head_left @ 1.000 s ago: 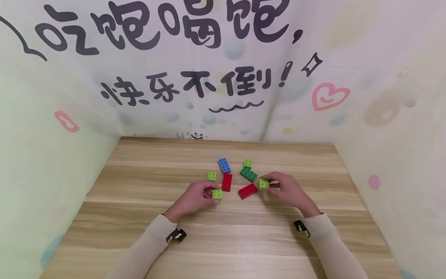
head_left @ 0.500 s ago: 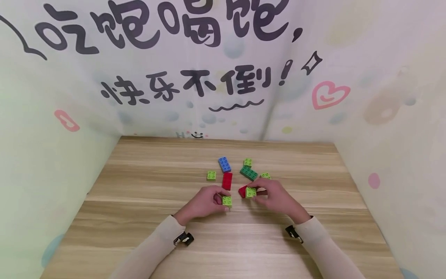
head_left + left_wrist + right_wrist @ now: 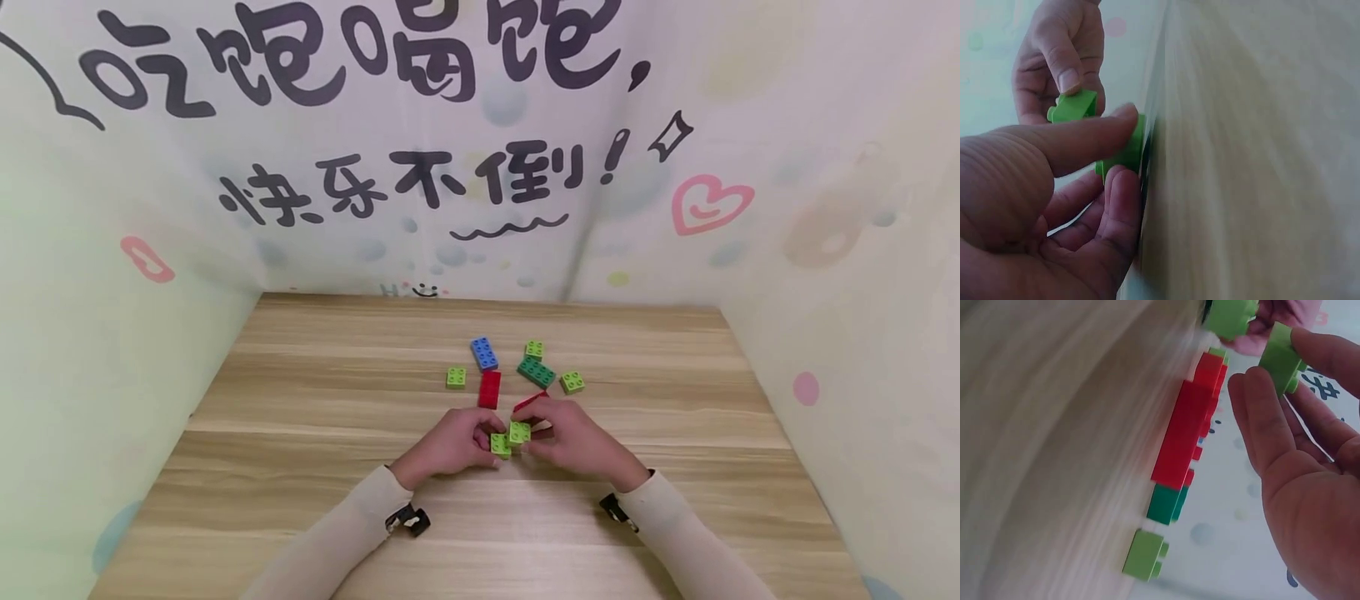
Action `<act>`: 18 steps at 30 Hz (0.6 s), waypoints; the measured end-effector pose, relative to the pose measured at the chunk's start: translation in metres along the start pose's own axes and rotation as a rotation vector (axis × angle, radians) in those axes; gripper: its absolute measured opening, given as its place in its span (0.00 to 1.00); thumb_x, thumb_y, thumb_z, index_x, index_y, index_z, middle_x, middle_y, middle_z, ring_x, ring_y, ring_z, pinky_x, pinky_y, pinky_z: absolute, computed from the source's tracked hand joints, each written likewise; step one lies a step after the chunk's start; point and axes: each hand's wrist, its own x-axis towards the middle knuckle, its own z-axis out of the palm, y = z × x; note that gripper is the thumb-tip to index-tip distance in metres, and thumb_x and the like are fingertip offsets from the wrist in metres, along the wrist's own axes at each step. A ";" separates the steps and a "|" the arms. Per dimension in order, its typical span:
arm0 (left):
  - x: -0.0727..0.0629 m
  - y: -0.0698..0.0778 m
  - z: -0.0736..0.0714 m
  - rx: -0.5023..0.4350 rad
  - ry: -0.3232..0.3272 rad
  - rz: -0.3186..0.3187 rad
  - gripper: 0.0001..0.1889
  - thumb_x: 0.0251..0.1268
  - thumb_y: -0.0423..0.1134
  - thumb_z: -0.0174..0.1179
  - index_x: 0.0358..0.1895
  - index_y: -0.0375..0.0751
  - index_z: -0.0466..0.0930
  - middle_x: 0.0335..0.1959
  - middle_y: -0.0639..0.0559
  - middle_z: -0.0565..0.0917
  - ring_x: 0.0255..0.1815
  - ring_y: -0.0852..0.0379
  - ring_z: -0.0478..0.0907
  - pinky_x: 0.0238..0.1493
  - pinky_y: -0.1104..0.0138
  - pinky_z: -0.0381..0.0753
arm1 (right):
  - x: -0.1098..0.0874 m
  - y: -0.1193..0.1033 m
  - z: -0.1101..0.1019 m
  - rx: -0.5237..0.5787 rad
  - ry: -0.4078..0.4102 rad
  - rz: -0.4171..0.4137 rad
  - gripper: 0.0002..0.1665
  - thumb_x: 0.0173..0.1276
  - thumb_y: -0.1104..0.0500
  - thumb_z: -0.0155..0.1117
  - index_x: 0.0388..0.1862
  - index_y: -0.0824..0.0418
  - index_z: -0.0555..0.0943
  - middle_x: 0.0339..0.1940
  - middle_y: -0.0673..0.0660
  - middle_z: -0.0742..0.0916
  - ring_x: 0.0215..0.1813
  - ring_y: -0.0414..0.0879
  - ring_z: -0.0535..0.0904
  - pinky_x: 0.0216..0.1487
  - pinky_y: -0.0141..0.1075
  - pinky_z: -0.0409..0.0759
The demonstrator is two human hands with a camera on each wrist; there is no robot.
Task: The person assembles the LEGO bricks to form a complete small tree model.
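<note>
Between thumb and fingers, my left hand [image 3: 447, 443] pinches a lime-green square toy brick [image 3: 500, 446], low over the table. My right hand [image 3: 577, 435] pinches a second lime-green brick [image 3: 519, 432], its studs facing up. In the head view the two bricks overlap, the right one slightly higher and further back. The right wrist view shows the right-hand brick [image 3: 1280, 357] raised and apart from the left-hand brick [image 3: 1230, 319]. In the left wrist view the left thumb partly covers its brick [image 3: 1127, 150]. A red brick [image 3: 532, 402] lies partly hidden behind my right hand.
Behind the hands on the wooden table [image 3: 315, 367] lie a red brick [image 3: 490, 389], a blue brick [image 3: 484, 354], a dark green brick [image 3: 536, 372] and lime-green bricks at the left [image 3: 456, 377], back [image 3: 534, 349] and right [image 3: 572, 382]. Printed wall panels surround the table.
Both hands have come together toward the middle and nearer the front, each carrying its lime-green brick. The right hand moved left past the front red brick, uncovering the lime-green brick at right.
</note>
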 end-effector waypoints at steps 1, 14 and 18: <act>0.000 -0.001 0.001 0.001 -0.002 -0.001 0.20 0.58 0.35 0.80 0.54 0.42 0.86 0.41 0.56 0.86 0.36 0.63 0.81 0.38 0.71 0.84 | 0.001 -0.001 0.001 -0.011 -0.007 0.003 0.24 0.66 0.67 0.76 0.60 0.56 0.84 0.56 0.49 0.87 0.57 0.45 0.86 0.57 0.34 0.87; 0.000 0.000 0.003 0.001 0.005 -0.005 0.23 0.56 0.33 0.81 0.56 0.44 0.85 0.49 0.53 0.88 0.37 0.63 0.82 0.39 0.71 0.84 | 0.007 -0.004 0.014 -0.100 -0.037 -0.012 0.23 0.66 0.62 0.79 0.59 0.56 0.85 0.53 0.48 0.88 0.54 0.42 0.87 0.56 0.35 0.87; 0.000 0.001 0.002 0.006 0.006 -0.008 0.23 0.56 0.32 0.80 0.56 0.44 0.86 0.49 0.53 0.88 0.37 0.63 0.82 0.39 0.72 0.84 | 0.006 -0.007 0.014 -0.098 -0.024 0.005 0.22 0.66 0.62 0.78 0.59 0.55 0.86 0.53 0.48 0.88 0.53 0.42 0.87 0.56 0.36 0.88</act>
